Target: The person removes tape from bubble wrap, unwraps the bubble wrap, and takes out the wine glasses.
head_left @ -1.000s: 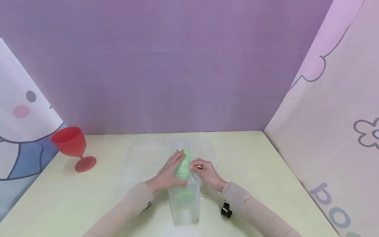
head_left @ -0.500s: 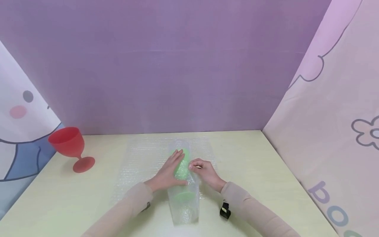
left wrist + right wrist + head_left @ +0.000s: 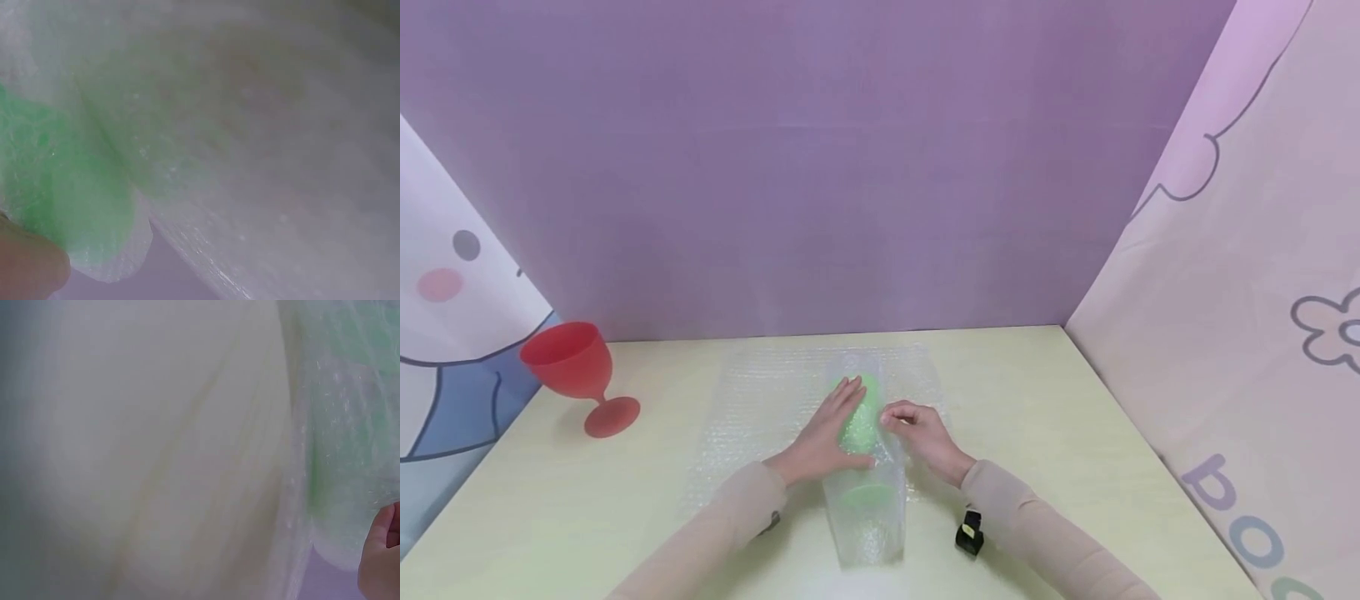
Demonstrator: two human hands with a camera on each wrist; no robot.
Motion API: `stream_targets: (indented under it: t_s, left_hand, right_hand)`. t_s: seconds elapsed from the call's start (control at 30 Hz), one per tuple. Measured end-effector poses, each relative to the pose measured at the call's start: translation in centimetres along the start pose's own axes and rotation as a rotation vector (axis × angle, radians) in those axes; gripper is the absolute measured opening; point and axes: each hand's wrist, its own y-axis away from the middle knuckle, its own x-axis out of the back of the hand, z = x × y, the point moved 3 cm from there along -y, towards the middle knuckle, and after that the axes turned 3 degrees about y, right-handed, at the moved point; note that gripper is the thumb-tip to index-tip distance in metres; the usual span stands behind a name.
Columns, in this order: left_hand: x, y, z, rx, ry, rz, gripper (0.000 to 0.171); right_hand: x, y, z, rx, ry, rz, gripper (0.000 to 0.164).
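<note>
A green goblet (image 3: pixel 861 427) lies rolled in clear bubble wrap (image 3: pixel 871 542), its round foot showing pale through the layers toward the near end. A flat part of the wrap spreads out beneath and to the left of the roll. My left hand (image 3: pixel 822 437) rests across the roll with fingers stretched and thumb apart. At the roll's right edge, my right hand (image 3: pixel 927 435) pinches the wrap between thumb and curled fingers. The right wrist view shows these fingers (image 3: pixel 379 540) at the filmy sheet over the green. One fingertip (image 3: pixel 31 259) of the left hand touches the wrap in the left wrist view.
A red goblet (image 3: pixel 571 362) stands at the left of the pale yellow table (image 3: pixel 1045 400). A purple wall (image 3: pixel 850 167) closes off the back, with printed panels at both sides. A small black device (image 3: pixel 970 535) hangs beneath the right sleeve.
Both hands stay in nearly the same place on the wrapped goblet. The head view has shifted slightly, so the red goblet appears a little farther left.
</note>
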Motion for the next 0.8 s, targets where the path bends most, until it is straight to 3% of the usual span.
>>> stream_targets:
  t_s: [0.33,0.57,0.8]
  left_hand:
    - [0.1,0.0,-0.3,-0.021,-0.014,0.011,0.108]
    - [0.0,-0.2,-0.2,-0.037,-0.027,0.017,0.108]
    - [0.1,0.0,0.0,-0.005,-0.017,0.009,0.108]
  right_hand:
    - [0.1,1.0,-2.4,0.007,0.019,0.014,0.018]
    - [1.1,0.5,-0.1,-0.036,0.042,0.067,0.017]
    - [1.8,0.2,0.8,-0.037,0.097,0.095,0.019]
